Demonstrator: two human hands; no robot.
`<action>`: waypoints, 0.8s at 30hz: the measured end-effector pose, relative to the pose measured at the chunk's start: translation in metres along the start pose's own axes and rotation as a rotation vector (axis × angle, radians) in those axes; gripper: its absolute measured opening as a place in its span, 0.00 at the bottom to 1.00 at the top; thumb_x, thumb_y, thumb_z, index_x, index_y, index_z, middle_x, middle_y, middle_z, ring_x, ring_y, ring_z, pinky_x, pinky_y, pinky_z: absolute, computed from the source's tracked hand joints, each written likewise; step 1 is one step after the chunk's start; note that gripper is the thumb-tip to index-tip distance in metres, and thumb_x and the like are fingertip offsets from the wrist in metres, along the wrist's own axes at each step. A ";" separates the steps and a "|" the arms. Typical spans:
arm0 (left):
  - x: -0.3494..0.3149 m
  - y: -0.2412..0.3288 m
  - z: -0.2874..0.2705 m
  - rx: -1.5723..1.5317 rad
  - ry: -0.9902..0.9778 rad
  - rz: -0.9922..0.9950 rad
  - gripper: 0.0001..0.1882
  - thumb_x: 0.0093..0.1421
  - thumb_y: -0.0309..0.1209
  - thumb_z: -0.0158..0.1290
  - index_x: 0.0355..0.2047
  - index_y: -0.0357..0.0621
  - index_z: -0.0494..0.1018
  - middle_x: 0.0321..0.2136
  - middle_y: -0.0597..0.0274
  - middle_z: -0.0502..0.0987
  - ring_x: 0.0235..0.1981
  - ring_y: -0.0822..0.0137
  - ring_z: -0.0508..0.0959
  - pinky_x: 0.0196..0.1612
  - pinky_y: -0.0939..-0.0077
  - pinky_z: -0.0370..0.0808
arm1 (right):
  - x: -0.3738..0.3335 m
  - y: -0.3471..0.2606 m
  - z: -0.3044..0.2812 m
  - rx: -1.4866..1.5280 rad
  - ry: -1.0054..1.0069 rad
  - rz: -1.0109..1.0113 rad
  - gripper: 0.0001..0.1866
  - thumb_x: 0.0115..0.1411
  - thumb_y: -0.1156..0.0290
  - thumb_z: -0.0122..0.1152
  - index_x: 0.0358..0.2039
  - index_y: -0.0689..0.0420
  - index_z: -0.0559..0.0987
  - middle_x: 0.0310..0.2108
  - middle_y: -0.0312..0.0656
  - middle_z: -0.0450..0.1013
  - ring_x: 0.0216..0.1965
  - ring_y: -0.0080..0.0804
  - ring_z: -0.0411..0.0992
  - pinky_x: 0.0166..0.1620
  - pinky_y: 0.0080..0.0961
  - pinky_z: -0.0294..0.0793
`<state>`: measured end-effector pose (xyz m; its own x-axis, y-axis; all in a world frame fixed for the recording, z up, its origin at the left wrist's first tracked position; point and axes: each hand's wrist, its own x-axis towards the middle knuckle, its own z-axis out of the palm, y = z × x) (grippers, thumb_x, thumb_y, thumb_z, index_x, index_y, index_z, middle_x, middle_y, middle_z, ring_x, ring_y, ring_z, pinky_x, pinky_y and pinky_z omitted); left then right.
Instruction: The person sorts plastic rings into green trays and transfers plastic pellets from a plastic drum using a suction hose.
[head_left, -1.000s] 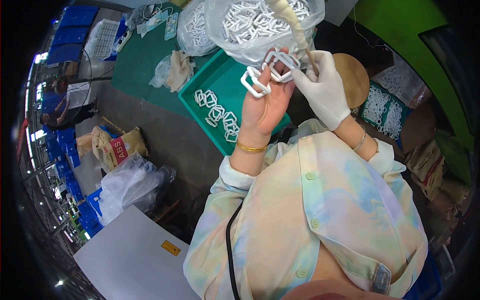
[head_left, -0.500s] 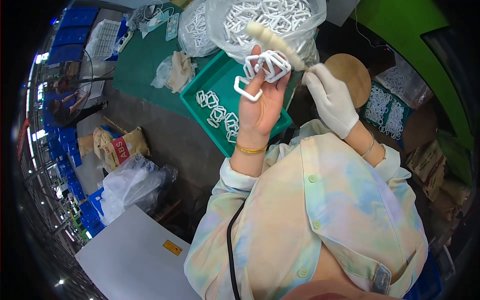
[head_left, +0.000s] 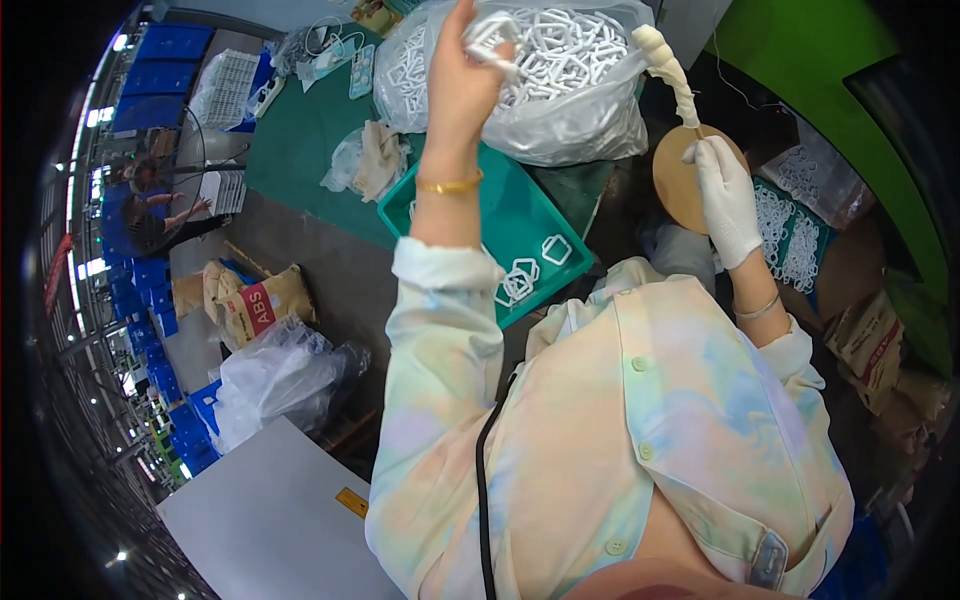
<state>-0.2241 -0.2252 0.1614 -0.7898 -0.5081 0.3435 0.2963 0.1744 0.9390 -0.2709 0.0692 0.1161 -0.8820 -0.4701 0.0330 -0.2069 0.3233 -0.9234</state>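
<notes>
My bare left hand reaches over the far bag, its fingers closed around a few white plastic rings that motion smears. Beneath it, the clear bag bulges with many more squarish white rings. My gloved right hand grips the thin stick of a tool with a lumpy cream-coloured head, held upright to the right of the bag. Nearer me is a green tray with loose white rings on its bottom; my left forearm hides part of it.
A round wooden stool top lies below my right hand. Another tray of white rings sits to the right. A crumpled cloth is on the green table. A grey box and sacks stand left, where another person works.
My left hand has moved away from me with rings, from above the tray to the bag. My right hand has shifted right with the tool. A single ring now shows at the tray's right end.
</notes>
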 end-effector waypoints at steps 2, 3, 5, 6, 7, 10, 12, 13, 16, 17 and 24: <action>0.010 0.002 -0.018 0.638 -0.066 0.074 0.39 0.53 0.34 0.59 0.62 0.31 0.56 0.56 0.39 0.65 0.57 0.51 0.67 0.59 0.65 0.64 | 0.000 0.004 -0.001 -0.015 0.010 -0.010 0.15 0.69 0.63 0.43 0.32 0.58 0.73 0.24 0.28 0.61 0.25 0.13 0.55 0.31 0.15 0.57; 0.011 0.008 -0.026 0.755 -0.175 0.143 0.43 0.48 0.29 0.59 0.63 0.34 0.54 0.59 0.41 0.61 0.61 0.48 0.61 0.62 0.63 0.58 | -0.002 0.009 -0.005 -0.037 0.022 -0.008 0.15 0.69 0.62 0.43 0.32 0.58 0.73 0.24 0.28 0.60 0.25 0.13 0.54 0.30 0.15 0.57; 0.007 0.036 -0.029 0.891 -0.242 0.187 0.43 0.45 0.25 0.59 0.63 0.39 0.56 0.60 0.42 0.59 0.64 0.48 0.57 0.66 0.64 0.54 | -0.003 0.017 -0.011 -0.020 0.036 0.012 0.15 0.69 0.62 0.44 0.33 0.58 0.73 0.23 0.28 0.60 0.25 0.14 0.54 0.30 0.15 0.56; 0.008 0.047 -0.033 0.893 -0.239 0.177 0.43 0.45 0.25 0.59 0.63 0.39 0.56 0.60 0.42 0.59 0.64 0.48 0.57 0.66 0.64 0.54 | -0.003 0.020 -0.013 0.003 0.032 0.015 0.14 0.69 0.62 0.44 0.33 0.58 0.72 0.23 0.28 0.59 0.24 0.14 0.53 0.29 0.15 0.56; 0.008 0.056 -0.041 0.922 -0.198 0.215 0.40 0.45 0.24 0.60 0.61 0.39 0.59 0.58 0.45 0.62 0.62 0.49 0.60 0.64 0.64 0.56 | -0.004 0.019 -0.014 -0.015 0.035 0.022 0.14 0.69 0.62 0.44 0.33 0.58 0.72 0.21 0.27 0.56 0.23 0.13 0.52 0.27 0.15 0.54; -0.001 0.055 -0.063 0.969 -0.077 0.270 0.30 0.50 0.25 0.59 0.55 0.41 0.67 0.52 0.52 0.69 0.54 0.58 0.68 0.56 0.70 0.65 | -0.004 0.028 -0.013 0.006 0.018 0.090 0.14 0.69 0.62 0.43 0.33 0.57 0.73 0.20 0.25 0.54 0.22 0.12 0.51 0.26 0.15 0.52; -0.018 0.048 -0.079 0.990 -0.006 0.272 0.24 0.55 0.27 0.59 0.53 0.42 0.70 0.48 0.56 0.74 0.48 0.66 0.74 0.49 0.75 0.72 | -0.004 0.033 -0.014 -0.006 0.002 0.049 0.14 0.69 0.63 0.43 0.33 0.57 0.73 0.20 0.25 0.54 0.22 0.12 0.50 0.26 0.14 0.51; -0.027 0.042 -0.088 0.963 -0.062 0.097 0.22 0.54 0.27 0.59 0.50 0.40 0.72 0.45 0.55 0.75 0.45 0.65 0.76 0.45 0.74 0.73 | -0.004 0.033 -0.015 -0.015 0.005 -0.001 0.13 0.70 0.63 0.43 0.33 0.57 0.73 0.20 0.25 0.53 0.22 0.11 0.50 0.25 0.14 0.50; -0.079 -0.001 -0.107 0.841 -0.316 -0.222 0.15 0.50 0.31 0.62 0.37 0.40 0.77 0.32 0.59 0.78 0.33 0.66 0.77 0.37 0.74 0.74 | -0.010 0.030 -0.011 0.083 -0.045 0.120 0.13 0.69 0.64 0.43 0.33 0.57 0.73 0.20 0.24 0.53 0.21 0.11 0.49 0.24 0.14 0.49; -0.098 -0.015 -0.100 0.773 -0.405 -0.373 0.14 0.49 0.33 0.62 0.36 0.40 0.78 0.31 0.59 0.79 0.30 0.66 0.77 0.37 0.74 0.74 | -0.012 0.033 -0.009 0.078 -0.052 0.126 0.13 0.69 0.64 0.43 0.33 0.57 0.73 0.20 0.24 0.53 0.21 0.11 0.49 0.24 0.14 0.49; -0.250 -0.127 -0.029 1.036 -0.481 -0.493 0.14 0.48 0.36 0.63 0.34 0.44 0.78 0.38 0.54 0.73 0.40 0.52 0.75 0.42 0.61 0.73 | -0.025 0.025 0.005 -0.095 -0.149 0.114 0.15 0.68 0.64 0.44 0.32 0.61 0.74 0.27 0.38 0.70 0.29 0.24 0.66 0.38 0.22 0.66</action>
<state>-0.0484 -0.1445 -0.0445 -0.8778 -0.3861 -0.2834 -0.4778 0.7472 0.4620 -0.2522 0.0849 0.0907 -0.8308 -0.5403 -0.1332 -0.1544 0.4538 -0.8776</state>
